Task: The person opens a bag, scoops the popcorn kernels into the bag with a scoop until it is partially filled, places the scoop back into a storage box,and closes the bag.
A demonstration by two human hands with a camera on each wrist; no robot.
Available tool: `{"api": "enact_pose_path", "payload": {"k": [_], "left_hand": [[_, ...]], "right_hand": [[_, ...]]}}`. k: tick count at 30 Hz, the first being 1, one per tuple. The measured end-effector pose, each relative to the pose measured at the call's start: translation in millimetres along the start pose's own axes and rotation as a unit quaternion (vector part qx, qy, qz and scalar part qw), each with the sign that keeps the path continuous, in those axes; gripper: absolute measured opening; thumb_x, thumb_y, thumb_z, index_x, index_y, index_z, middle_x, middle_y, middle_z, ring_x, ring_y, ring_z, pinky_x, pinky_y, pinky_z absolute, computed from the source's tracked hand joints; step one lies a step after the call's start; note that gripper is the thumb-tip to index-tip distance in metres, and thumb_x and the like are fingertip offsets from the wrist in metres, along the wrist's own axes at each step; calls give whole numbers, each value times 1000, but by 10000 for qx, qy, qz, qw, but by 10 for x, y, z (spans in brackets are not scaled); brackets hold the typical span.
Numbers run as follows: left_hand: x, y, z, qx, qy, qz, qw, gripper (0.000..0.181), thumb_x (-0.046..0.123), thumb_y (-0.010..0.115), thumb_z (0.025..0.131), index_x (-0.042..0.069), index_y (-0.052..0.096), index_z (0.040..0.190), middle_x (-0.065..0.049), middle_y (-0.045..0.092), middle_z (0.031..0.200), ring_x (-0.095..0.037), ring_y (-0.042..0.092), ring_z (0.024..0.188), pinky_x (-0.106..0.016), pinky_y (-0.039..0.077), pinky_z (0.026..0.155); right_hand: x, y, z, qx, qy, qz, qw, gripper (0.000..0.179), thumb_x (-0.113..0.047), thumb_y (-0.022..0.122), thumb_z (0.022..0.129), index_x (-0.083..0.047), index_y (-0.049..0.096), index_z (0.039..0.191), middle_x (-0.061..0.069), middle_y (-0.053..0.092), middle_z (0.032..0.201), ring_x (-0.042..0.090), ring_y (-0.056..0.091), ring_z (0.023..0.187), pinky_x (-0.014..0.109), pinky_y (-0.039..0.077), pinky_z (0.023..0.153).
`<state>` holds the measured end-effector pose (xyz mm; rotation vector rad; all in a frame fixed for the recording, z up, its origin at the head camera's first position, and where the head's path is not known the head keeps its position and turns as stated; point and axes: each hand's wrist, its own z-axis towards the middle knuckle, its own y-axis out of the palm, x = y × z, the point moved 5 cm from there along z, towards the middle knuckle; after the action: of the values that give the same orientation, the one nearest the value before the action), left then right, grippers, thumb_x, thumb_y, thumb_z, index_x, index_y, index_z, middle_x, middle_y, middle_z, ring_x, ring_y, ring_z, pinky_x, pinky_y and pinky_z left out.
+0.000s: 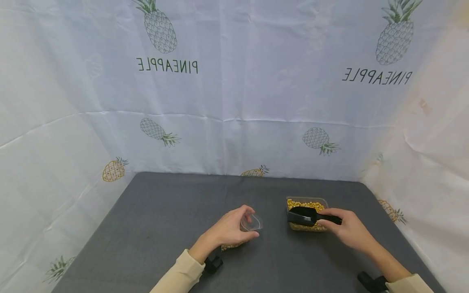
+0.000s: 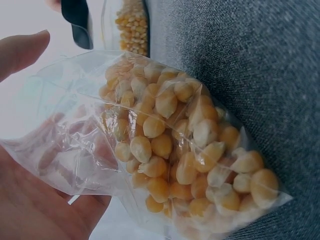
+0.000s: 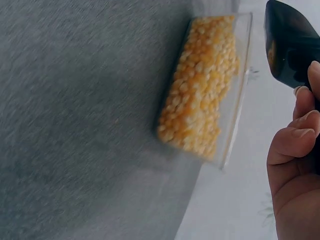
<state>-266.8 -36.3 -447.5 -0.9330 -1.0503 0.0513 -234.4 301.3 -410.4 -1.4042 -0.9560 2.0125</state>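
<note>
My left hand (image 1: 234, 226) holds a clear plastic bag (image 2: 170, 145) by its mouth, fingers and thumb curved around the spread opening. Yellow corn kernels (image 2: 187, 167) fill the bag's lower part, which sits low against the tabletop. With my right hand (image 1: 348, 228) I grip the handle of a black scoop (image 1: 302, 216), thumb and fingers pinching it. The scoop hangs over a clear rectangular container (image 1: 309, 198), its blade pointing left towards the bag. More corn kernels (image 3: 200, 90) fill much of that container.
A dark grey cloth-covered table (image 1: 165, 219) lies under everything. White curtains (image 1: 234, 89) printed with pineapples rise behind it and on both sides. Dark wrist straps (image 1: 213, 264) show at both sleeves.
</note>
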Motion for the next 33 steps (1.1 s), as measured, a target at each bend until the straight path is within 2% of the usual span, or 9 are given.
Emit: {"api": "enact_pose_path", "payload": {"k": [5,13,18,22,29,33], "left_hand": [[-3,4,-1,-4,14,-14,10000,62,43,74,91,7,53,137,-8,63,110,1,62,80,-24,54,77],[-14,9,8,-58,-10,-65,10000,63,43,74,92,6,53,138,-7,63,110,1,62,81,-24,54,77],[-10,14,11,-83,-44,-102,9999,63,43,74,92,7,52,139,-7,62,110,1,62,81,-25,55,77],[-9,15,9,-94,-61,-140,9998,62,42,75,92,7,52,139,-6,62,109,1,63,80,-25,55,77],[-12,15,11,-88,-71,-145,9998,62,42,75,92,8,52,138,-4,61,109,0,63,80,-25,55,77],[-12,17,11,-84,-76,-141,9998,62,42,75,92,7,52,139,-3,61,109,0,63,80,-25,55,77]], "right_hand": [[148,-70,-42,8,268,-128,9996,33,-27,70,98,-7,71,124,17,68,124,41,64,109,42,56,76],[372,-199,-90,-36,412,-212,9989,35,-26,71,97,-4,71,124,20,68,123,46,61,111,50,56,79],[468,-277,-98,-77,464,-333,9983,35,-27,71,97,-3,71,123,20,68,123,45,62,111,44,56,77],[518,-325,-96,-159,500,-421,9977,34,-27,72,97,-4,72,122,20,68,122,45,62,110,36,55,74],[536,-360,-63,-310,458,-465,9974,35,-26,71,97,-1,71,121,22,68,120,46,63,109,49,55,77],[514,-362,-20,-428,454,-551,9965,35,-27,72,96,-1,72,120,20,69,117,42,65,105,43,55,74]]}}
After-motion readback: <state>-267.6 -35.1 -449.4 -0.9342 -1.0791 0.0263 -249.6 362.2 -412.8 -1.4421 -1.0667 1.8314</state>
